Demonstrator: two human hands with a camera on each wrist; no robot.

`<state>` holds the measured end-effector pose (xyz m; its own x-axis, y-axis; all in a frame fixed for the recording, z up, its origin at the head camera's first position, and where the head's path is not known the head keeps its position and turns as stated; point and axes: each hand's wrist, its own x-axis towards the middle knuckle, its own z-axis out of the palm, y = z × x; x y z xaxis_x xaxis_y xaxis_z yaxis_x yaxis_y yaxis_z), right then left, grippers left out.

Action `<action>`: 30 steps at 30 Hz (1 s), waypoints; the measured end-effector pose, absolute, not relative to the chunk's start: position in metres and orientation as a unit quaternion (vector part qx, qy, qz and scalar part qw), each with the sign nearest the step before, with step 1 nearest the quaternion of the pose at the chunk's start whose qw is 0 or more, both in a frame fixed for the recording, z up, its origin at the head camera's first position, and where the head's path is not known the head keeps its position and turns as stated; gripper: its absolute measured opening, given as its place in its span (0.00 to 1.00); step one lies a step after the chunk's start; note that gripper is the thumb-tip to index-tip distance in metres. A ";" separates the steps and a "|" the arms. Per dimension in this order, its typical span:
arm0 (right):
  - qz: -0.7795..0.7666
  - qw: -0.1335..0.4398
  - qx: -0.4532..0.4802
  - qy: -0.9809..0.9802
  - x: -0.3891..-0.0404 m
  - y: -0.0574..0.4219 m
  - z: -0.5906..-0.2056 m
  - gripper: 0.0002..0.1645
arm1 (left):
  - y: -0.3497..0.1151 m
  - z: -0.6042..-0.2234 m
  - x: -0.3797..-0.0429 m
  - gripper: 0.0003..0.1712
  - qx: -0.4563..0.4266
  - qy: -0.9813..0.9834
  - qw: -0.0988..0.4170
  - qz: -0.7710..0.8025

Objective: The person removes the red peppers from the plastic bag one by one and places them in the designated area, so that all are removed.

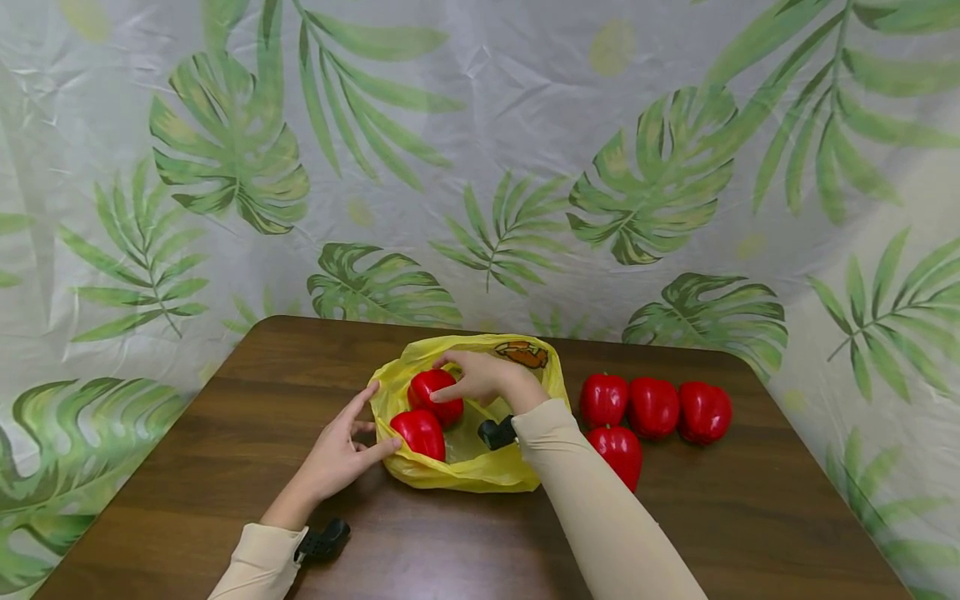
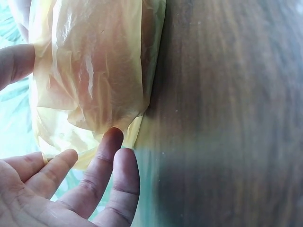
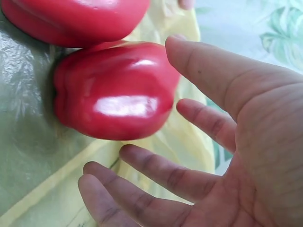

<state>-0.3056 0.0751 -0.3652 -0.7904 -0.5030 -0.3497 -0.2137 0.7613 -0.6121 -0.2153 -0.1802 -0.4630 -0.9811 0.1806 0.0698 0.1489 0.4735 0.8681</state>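
A yellow plastic bag (image 1: 480,477) lies with its mouth spread wide on the table, two red bell peppers inside at its left. My right hand (image 1: 480,375) reaches into the bag beside the farther bell pepper (image 1: 429,390). In the right wrist view, the fingers and thumb of the right hand (image 3: 227,142) are spread around that bell pepper (image 3: 118,94), with gaps between them and it. The nearer bell pepper (image 1: 422,435) lies near the left rim. At this rim, my left hand (image 1: 333,450) touches the bag (image 2: 90,71) with extended fingers, its thumb at the edge.
Right of the bag, several more red bell peppers (image 1: 654,407) stand in a row on the brown wooden table (image 1: 780,500). Another bell pepper (image 1: 618,450) sits in front of them, partly behind the right sleeve (image 1: 600,500). A leaf-patterned curtain (image 1: 517,167) hangs behind the table.
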 end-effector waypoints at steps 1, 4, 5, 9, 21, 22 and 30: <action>-0.285 0.260 -0.193 0.902 -0.305 0.074 -0.366 0.40 | -0.180 -0.464 -0.215 0.55 0.095 0.859 0.016 0.503; -0.290 0.268 -0.182 0.900 -0.305 0.070 -0.369 0.42 | -0.180 -0.464 -0.215 0.55 0.101 0.859 0.013 0.502; -0.291 0.269 -0.180 0.900 -0.305 0.069 -0.369 0.42 | -0.179 -0.464 -0.215 0.55 0.102 0.858 0.013 0.503; -0.289 0.269 -0.178 0.901 -0.305 0.066 -0.372 0.45 | -0.179 -0.464 -0.215 0.55 0.103 0.858 0.014 0.503; -0.288 0.271 -0.166 0.904 -0.307 0.061 -0.377 0.41 | -0.179 -0.465 -0.215 0.55 0.101 0.857 0.012 0.505; -0.287 0.271 -0.166 0.904 -0.307 0.061 -0.377 0.40 | -0.179 -0.464 -0.215 0.55 0.102 0.857 0.012 0.505; -0.278 0.264 -0.175 0.907 -0.307 0.062 -0.378 0.41 | -0.178 -0.463 -0.215 0.55 0.102 0.857 0.015 0.504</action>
<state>-0.3066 0.0620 -0.3778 -0.7992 -0.4642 -0.3818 -0.1702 0.7840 -0.5970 -0.2146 -0.1779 -0.4632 -0.9790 0.1888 0.0775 0.1594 0.4705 0.8679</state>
